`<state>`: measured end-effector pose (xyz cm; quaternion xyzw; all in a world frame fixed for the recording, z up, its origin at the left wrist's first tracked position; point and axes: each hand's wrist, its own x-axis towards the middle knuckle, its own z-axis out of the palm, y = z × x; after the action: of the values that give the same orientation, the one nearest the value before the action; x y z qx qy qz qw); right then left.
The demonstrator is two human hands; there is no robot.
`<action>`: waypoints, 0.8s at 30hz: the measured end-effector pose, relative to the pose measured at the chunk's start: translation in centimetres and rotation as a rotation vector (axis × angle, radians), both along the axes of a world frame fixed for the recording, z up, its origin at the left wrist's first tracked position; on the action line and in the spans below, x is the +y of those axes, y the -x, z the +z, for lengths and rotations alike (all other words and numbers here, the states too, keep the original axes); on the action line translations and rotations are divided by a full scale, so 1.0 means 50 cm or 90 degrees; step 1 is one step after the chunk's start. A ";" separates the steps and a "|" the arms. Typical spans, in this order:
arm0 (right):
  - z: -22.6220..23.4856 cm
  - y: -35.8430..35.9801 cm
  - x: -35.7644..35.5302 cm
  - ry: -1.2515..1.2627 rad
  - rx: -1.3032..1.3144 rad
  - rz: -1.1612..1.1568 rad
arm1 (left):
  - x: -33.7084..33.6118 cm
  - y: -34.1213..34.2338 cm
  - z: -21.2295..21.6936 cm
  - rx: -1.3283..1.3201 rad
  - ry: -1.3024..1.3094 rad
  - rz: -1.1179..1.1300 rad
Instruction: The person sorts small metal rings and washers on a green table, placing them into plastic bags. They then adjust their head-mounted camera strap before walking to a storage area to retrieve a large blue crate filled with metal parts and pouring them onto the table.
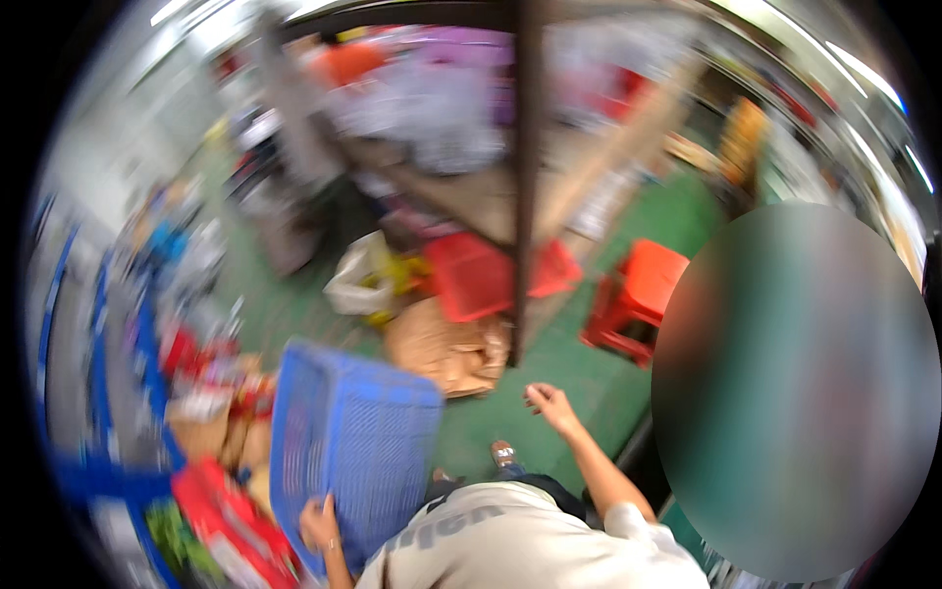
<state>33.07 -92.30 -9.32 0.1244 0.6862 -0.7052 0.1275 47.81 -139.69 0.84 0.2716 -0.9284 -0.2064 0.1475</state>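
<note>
A large blue plastic basket (388, 412) with slatted walls is tilted at my left side. My left hand (319, 523) is closed on its near rim, low in the view. My right hand (551, 406) is held out in front of me over the green floor, away from the basket. Its fingers are loosely bent and a little apart, and nothing shows in them. Motion blur softens the fingertips. The inside of the basket is mostly hidden from me.
A red stool (638, 294) stands ahead right. A brown sack (442, 344), a red crate (471, 280) and a white bag (361, 280) lie by a dark post (525, 177). A red package (231, 520) and blue shelving (103, 344) are left. A blurred patch covers the right.
</note>
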 end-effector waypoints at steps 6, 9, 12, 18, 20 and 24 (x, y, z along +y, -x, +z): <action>0.110 0.224 -0.276 -0.121 0.150 0.118 | 0.050 0.025 0.079 -0.007 -0.010 -0.020; 0.169 0.311 -0.384 -0.004 0.008 0.234 | 0.013 0.008 0.075 0.027 0.020 -0.036; 0.160 0.387 -0.534 -0.072 -0.076 0.461 | -0.061 0.040 0.051 0.060 0.017 -0.079; 0.011 0.659 -0.744 -0.092 -0.352 0.554 | -0.287 0.252 -0.027 0.092 -0.024 -0.183; 0.000 0.736 -0.842 -0.078 -0.395 0.514 | -0.394 0.327 -0.026 0.141 -0.057 -0.175; 0.170 0.839 -1.120 -0.195 -0.304 0.393 | -0.669 0.506 -0.063 0.217 -0.154 -0.147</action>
<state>-8.85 -148.30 -0.80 0.0902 0.7395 -0.4749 0.4684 22.52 -173.16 -2.31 0.1404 -0.8834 -0.3743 0.2443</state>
